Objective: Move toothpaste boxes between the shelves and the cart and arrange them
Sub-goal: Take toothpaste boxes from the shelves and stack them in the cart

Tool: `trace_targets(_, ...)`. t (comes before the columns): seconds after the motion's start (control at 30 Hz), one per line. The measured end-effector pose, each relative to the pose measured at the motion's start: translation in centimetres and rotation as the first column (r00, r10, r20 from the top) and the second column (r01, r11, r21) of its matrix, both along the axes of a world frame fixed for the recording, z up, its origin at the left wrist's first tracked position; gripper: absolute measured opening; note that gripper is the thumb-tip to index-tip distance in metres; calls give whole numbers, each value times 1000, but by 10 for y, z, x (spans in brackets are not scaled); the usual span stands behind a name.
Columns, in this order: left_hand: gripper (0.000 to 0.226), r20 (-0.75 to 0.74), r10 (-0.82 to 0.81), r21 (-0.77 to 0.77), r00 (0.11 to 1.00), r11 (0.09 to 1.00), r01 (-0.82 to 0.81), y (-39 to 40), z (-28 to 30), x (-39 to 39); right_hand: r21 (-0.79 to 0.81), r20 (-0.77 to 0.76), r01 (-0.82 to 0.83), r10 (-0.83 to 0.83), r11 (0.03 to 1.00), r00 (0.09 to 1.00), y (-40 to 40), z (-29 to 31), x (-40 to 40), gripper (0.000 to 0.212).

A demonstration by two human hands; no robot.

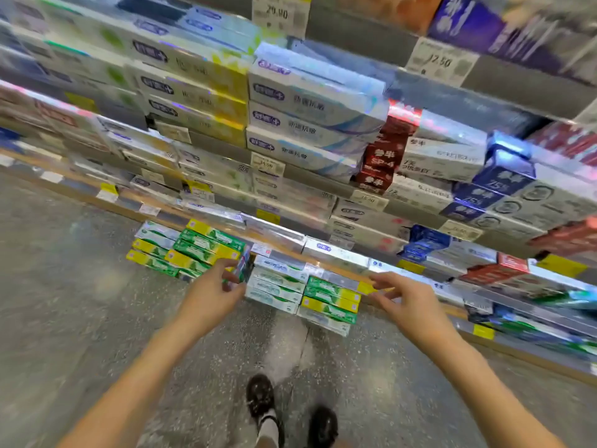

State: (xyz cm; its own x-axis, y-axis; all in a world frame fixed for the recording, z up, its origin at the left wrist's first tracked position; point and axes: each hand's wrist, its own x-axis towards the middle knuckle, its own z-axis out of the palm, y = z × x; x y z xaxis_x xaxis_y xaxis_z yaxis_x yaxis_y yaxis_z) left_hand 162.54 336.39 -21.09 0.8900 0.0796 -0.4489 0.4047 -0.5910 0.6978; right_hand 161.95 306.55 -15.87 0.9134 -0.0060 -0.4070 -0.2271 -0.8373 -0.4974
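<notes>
Both bare arms reach down toward the lowest shelf (336, 279), whose edge runs across the aisle from about nine o'clock to four o'clock of where I stand. The left hand (213, 292) has its fingers and thumb curled round the end of a toothpaste box (243, 270), held end-on so only its small green-and-dark face shows (the blur hides any lettering). The right hand (403, 297) hangs at about one o'clock with fingers spread and loosely bent, holding nothing, its tips near the yellow price tag (365, 287) on the shelf edge.

As for progress, I judge the job well under way but not finished. Green and yellow boxes (190, 250) already sit stacked in rows at eleven o'clock of the left hand, and another stack of white and green boxes (303, 294) lies between the two hands, at twelve o'clock. The box in hand has not yet been set down or carried off; which way it is going I cannot tell. No cart is in view.

The boxes look long, flat and light, glossy card with sharp corners, green bodies with yellow ends or white with green swirls. The stacks are fairly neat, though the left one steps unevenly. The upper shelves (323, 176) are packed with other brands. Dark shoes (261, 399) stand on speckled floor (64, 286) at six o'clock.
</notes>
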Motion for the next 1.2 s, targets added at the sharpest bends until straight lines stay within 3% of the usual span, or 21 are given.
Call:
trace_targets(0.13,46,-33,-194,128,981,972,196,6,-73,36,-3,-38,-64,64,998,997,25,-89,41,32)
trace_targets(0.27,51,-188,-412,230,892,864,448,9,-149,52,-5,-54,-94,94,996,994,40,-194,68,30)
trace_targets(0.47,56,-258,-564,329,784,712,621,-7,-272,70,-55,-183,-211,198,976,963,61,-360,86,31)
trace_targets(0.63,62,-352,-563,411,748,625,664,-13,-378,83,-73,-264,-327,298,942,917,78,-477,88,42)
trace_targets(0.8,64,-403,-532,406,745,625,666,-8,-444,87,-157,-315,-450,387,879,866,99,-546,81,46)
trace_targets(1.0,65,-374,-511,433,774,642,633,-9,-485,91,-219,-353,-545,455,809,818,119,-588,74,54)
trace_targets(1.2,64,-362,-540,436,760,622,650,-10,-502,98,-366,-252,-589,533,720,808,140,-612,74,58)
